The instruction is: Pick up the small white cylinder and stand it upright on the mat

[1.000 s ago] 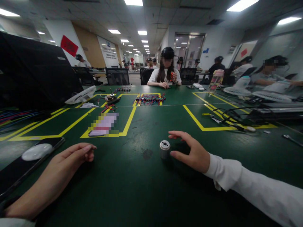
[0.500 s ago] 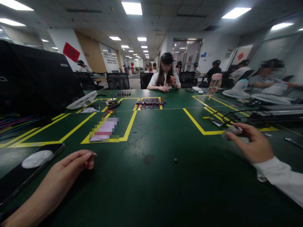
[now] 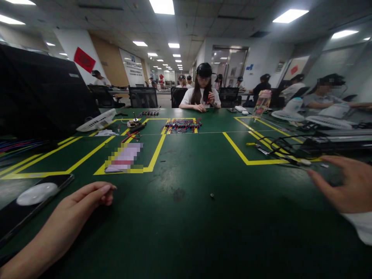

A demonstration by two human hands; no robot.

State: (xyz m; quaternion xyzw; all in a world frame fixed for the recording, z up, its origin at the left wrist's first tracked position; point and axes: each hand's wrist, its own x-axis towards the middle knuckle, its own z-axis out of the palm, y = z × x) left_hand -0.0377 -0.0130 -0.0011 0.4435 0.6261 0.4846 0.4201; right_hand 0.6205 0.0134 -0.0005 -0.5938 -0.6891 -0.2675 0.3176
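Observation:
My left hand [image 3: 84, 209] rests on the green table [image 3: 186, 232] at the lower left, fingers stretched forward and loosely bent, holding nothing. It lies beside a black phone [image 3: 17, 217] with a white oval object [image 3: 36, 193] on it. My right hand [image 3: 345, 186] is at the far right edge, just above the table, thumb and fingers apart and smeared by motion. A faint grey blur sits between thumb and finger; I cannot make it out. A tiny dark part [image 3: 212, 195] lies alone on the table between my hands.
Yellow tape marks boxes on the table; one holds a pixelated card [image 3: 124, 158]. Black cables [image 3: 279, 145] and flat devices lie at the right, a bundle of coloured wires [image 3: 183, 124] at the middle far side, a black case [image 3: 40, 97] at the left. Other people sit around the table.
My right hand took the small grey cylinder from the middle of the table and swept right to the frame edge. The tiny dark part stayed behind. My left hand has not moved.

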